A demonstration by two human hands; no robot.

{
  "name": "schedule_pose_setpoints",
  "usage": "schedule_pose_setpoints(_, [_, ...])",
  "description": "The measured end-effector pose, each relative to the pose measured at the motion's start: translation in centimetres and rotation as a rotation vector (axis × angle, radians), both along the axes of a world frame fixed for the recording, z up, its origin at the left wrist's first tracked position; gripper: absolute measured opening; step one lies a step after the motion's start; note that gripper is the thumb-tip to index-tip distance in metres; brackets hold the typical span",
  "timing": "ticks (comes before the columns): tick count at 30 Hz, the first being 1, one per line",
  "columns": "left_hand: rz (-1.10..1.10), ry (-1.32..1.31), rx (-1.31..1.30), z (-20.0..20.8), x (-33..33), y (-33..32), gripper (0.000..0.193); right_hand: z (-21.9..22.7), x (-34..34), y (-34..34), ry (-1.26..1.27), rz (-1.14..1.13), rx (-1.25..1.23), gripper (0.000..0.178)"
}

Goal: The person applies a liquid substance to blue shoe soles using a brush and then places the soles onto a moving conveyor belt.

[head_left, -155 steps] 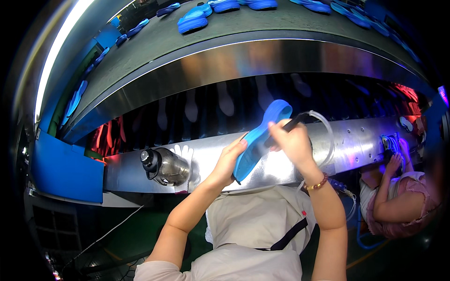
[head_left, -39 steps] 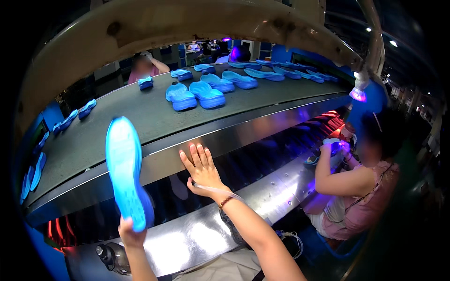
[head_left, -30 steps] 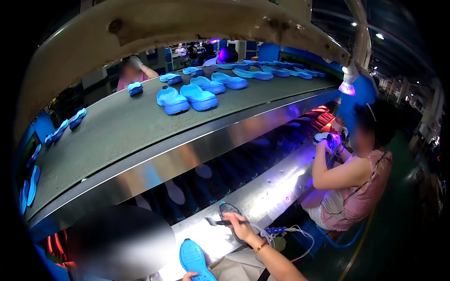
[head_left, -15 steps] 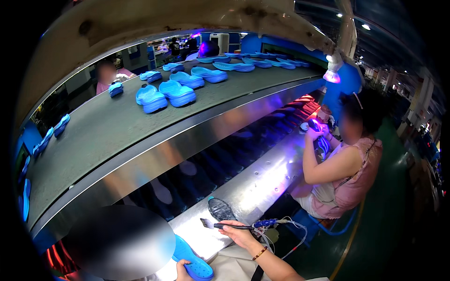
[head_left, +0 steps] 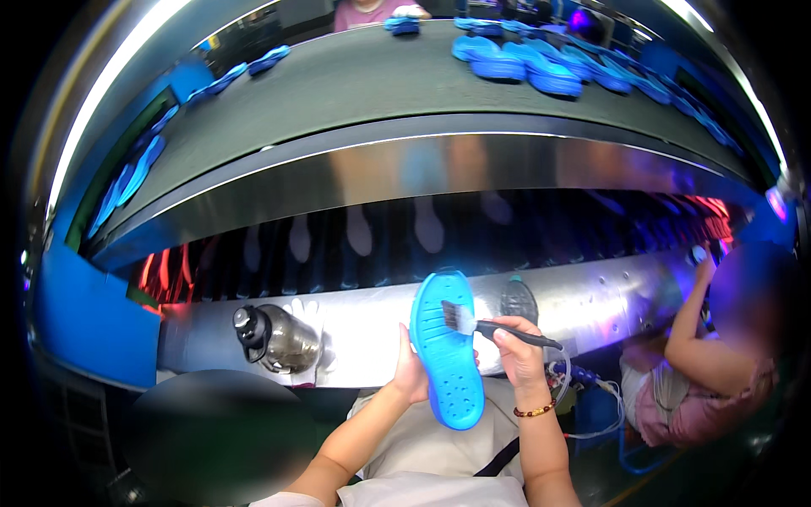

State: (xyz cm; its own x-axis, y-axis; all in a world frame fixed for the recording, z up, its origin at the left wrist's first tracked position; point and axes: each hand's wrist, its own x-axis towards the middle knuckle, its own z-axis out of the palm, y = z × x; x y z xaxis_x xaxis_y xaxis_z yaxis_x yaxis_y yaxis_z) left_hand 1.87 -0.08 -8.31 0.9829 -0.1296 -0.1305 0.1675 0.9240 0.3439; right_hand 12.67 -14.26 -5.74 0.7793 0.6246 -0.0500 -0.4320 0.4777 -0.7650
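Observation:
A bright blue shoe sole (head_left: pixel 456 380) stands lengthwise over the bench edge, its perforated inner face up. My left hand (head_left: pixel 410 370) is closed on the sole's left side, with some fingers hidden behind it. My right hand (head_left: pixel 519 359) pinches the black handle of a brush (head_left: pixel 500 329), whose thin tube trails off the handle's end. The bristles lie over the upper part of the sole and seem to touch it. Just right of the brush, a dark sole-shaped piece (head_left: pixel 518 299) rests on the metal bench (head_left: pixel 583 296).
A dark translucent bottle (head_left: pixel 279 340) stands on the bench's left, beside a white glove-like item (head_left: pixel 307 314). Beyond a metal rail (head_left: pixel 372 160), a green conveyor (head_left: pixel 338 93) carries several blue soles (head_left: pixel 553 78). Red-lit openings (head_left: pixel 173 275) flank a dark lower channel. A person (head_left: pixel 710 363) sits at right.
My view has swung left and down. The sole has come up to the middle in my left hand, and the brush has moved from beside it to over its face.

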Motion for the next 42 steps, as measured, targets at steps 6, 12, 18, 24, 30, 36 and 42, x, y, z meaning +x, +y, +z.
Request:
schedule_pose_setpoints(6, [0.079, 0.045, 0.038, 0.9, -0.6, -0.9, 0.095, 0.7, 1.2, 2.0, -0.105, -0.035, -0.084, 0.019])
schedule_pose_setpoints(12, [0.120, 0.046, 0.076, -0.3, 0.1, -1.2, 0.086, 3.9, 0.2, 4.2, -0.533, -0.087, -0.465, 0.015])
schedule_pose_setpoints(18, [0.362, 0.260, 0.213, 0.8, 1.0, 0.1, 0.086, 4.0, -2.9, 3.8, -1.057, -0.083, -0.465, 0.019])
schedule_pose_setpoints(24, [0.337, 0.173, 0.230, 1.3, -0.6, 3.4, 0.089, 5.9, -2.9, -0.8, -0.997, 0.518, -0.542, 0.017])
schedule_pose_setpoints(30, [0.120, 0.042, 0.069, 3.2, -0.7, 0.7, 0.087, 8.0, -0.7, 1.8, -0.683, 0.000, -0.355, 0.017])
schedule_pose_setpoints(36, [0.269, 0.190, 0.130, 4.8, -0.1, 0.3, 0.089, 8.5, -1.4, 0.5, -0.721, 0.387, -0.170, 0.017])
schedule_pose_setpoints(42, [0.298, 0.044, 0.259, 4.7, 0.2, 0.5, 0.095, 8.8, -1.4, 0.3, -0.993, 0.331, -0.285, 0.019])
